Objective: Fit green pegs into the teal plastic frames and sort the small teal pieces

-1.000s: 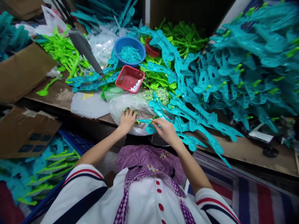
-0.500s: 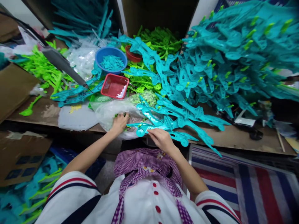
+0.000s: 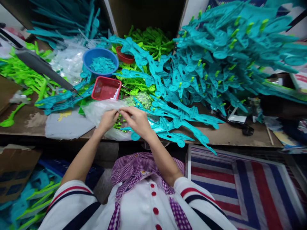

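My left hand (image 3: 108, 121) is over a clear plastic bag (image 3: 92, 112), its fingers closed in a pinch. My right hand (image 3: 137, 121) meets it there, thumb and fingertips pressed together. Whatever sits between the fingertips is too small to make out. Small green pieces (image 3: 118, 124) lie in the bag just beneath my hands. Long turquoise plastic parts (image 3: 165, 125), with round discs and pointed ends, rest on the table to the right. One of them reaches partly under my right hand and wrist.
A blue bowl (image 3: 100, 62) of turquoise chips and a red tray (image 3: 106, 88) stand behind the bag. Green parts (image 3: 153, 40) are heaped further back. A tall turquoise pile (image 3: 223, 57) rises at right. A grey tool (image 3: 43, 67) hangs at left above a grey cloth (image 3: 67, 124).
My right hand has left the turquoise part and moved left to meet my left hand. My left hand has risen out of the bag's pieces. The view has shifted slightly right.
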A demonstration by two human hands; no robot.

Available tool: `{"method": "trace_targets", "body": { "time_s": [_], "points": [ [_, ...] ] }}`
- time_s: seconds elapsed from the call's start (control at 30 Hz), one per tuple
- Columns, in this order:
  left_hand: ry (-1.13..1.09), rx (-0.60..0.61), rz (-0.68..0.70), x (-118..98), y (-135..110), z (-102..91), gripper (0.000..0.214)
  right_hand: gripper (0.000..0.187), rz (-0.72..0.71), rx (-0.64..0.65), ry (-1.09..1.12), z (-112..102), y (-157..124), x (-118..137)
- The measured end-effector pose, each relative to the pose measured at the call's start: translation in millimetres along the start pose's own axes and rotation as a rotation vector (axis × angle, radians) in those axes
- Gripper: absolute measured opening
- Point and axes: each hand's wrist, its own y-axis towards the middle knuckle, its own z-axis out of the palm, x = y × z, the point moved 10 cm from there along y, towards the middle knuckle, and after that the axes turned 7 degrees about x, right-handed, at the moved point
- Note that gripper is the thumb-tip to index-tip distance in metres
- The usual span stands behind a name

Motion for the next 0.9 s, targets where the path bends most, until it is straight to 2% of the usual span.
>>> {"method": "trace_targets", "body": {
  "time_s": [0.13, 0.2, 0.27, 0.37, 0.43, 0.5, 0.6, 0.67, 0.77, 0.9],
  "points": [
    [-0.102, -0.031, -0.037, 7.1, -1.1, -4.4, 0.030, 0.022, 0.080, 0.085, -0.023, 29.1, 15.1, -22.6],
    [-0.196, -0.046, -0.022, 7.4, -3.7, -7.1, 0.030, 0.022, 0.116, 0.107, -0.097, 24.7, 10.1, -37.1],
    [-0.314, -0.060, -0.006, 8.7, -6.9, -12.7, 0.033, 0.023, 0.166, 0.090, -0.200, -0.5, 1.7, -57.3],
    [-0.583, -0.021, -0.009, 12.6, -10.4, -21.2, 0.040, 0.025, 0.322, 0.007, -0.352, -65.4, -15.6, -102.5],
    [-0.833, 0.026, -0.059, 14.8, -12.5, -25.5, 0.040, 0.028, 0.452, -0.041, -0.494, -107.4, -26.8, -134.8],
    [-1.144, 0.056, -0.130, 11.5, -16.6, -27.9, 0.032, 0.033, 0.576, -0.031, -0.692, -133.9, -33.7, -163.0],
    [-1.655, 0.134, -0.290, -9.1, -32.0, -15.6, 0.012, 0.035, 0.701, 0.027, -0.916, -146.7, -37.0, -195.3],
    [-1.913, 0.224, -0.434, -29.1, -51.6, 2.6, 0.020, 0.033, 0.728, 0.039, -0.954, -148.0, -38.2, -209.8],
    [-2.127, 0.269, -0.622, -47.7, -87.1, 27.3, 0.028, 0.029, 0.653, -0.008, -0.917, -153.9, -40.7, -216.1],
    [-2.262, 0.167, -0.746, -53.2, -124.6, 45.1, 0.028, 0.027, 0.468, -0.110, -0.800, -166.7, -55.7, -197.1]
  ]
}}
